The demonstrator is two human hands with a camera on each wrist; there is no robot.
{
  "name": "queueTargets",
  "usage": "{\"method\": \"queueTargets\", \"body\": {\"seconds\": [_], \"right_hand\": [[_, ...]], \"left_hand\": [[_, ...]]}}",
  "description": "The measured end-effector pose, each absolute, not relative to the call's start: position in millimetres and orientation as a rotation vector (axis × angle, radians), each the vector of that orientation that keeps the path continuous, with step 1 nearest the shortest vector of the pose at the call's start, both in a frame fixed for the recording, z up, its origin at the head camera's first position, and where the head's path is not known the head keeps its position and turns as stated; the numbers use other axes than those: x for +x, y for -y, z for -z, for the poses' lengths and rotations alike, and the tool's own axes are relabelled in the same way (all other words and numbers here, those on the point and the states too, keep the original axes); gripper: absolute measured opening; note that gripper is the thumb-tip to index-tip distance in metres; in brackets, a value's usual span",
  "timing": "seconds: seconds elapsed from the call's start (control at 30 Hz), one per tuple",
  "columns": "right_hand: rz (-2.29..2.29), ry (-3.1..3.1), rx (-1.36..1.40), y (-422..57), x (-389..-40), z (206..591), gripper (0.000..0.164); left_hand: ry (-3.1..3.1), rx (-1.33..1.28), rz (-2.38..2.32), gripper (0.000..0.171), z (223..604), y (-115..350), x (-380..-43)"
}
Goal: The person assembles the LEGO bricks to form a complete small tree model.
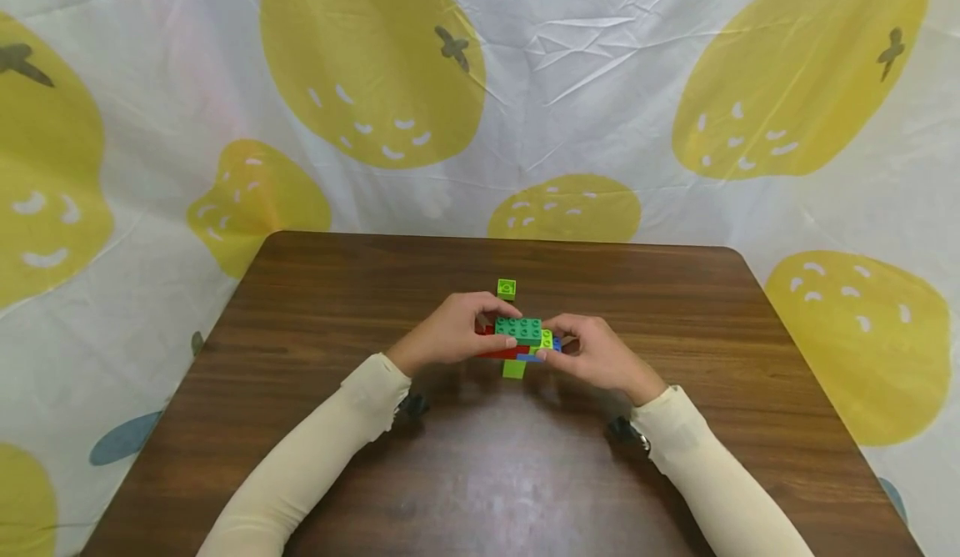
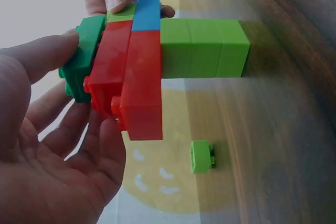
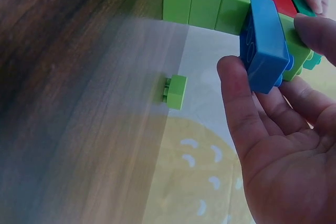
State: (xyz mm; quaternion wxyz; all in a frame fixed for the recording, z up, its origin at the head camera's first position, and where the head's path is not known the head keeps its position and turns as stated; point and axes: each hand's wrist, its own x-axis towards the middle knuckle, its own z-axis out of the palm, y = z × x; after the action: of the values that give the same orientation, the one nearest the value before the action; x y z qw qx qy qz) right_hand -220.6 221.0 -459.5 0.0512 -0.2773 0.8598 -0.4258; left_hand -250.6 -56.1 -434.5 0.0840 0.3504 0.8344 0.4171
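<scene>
A tower of toy building bricks stands mid-table on a column of three lime bricks. The layer above pairs a red brick with a blue brick; over it sit another red brick and a lime brick. On top, a dark green brick is pinched between the thumb and fingers of my left hand. From the other side my right hand grips the upper lime brick, thumb on its near side. The right hand's forefinger extends beside the blue brick.
Behind the tower, a loose lime brick lies stud side down on the brown wooden table. A white cloth printed with yellow fruit hangs along the table's back and sides.
</scene>
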Motion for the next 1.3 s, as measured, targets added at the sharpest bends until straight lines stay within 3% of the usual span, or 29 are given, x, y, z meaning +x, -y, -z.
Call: {"method": "queueTargets", "body": {"seconds": [0.43, 1.3], "right_hand": [[1.260, -2.632, -0.837, -220, -221, 461, 0.033], [1.254, -2.641, -0.918, -220, -225, 461, 0.028]], "left_hand": [[-2.460, 0.985, -1.351, 0.036, 444, 53, -249], [-2.555, 1.202, -1.219, 0.037, 447, 49, -253]]}}
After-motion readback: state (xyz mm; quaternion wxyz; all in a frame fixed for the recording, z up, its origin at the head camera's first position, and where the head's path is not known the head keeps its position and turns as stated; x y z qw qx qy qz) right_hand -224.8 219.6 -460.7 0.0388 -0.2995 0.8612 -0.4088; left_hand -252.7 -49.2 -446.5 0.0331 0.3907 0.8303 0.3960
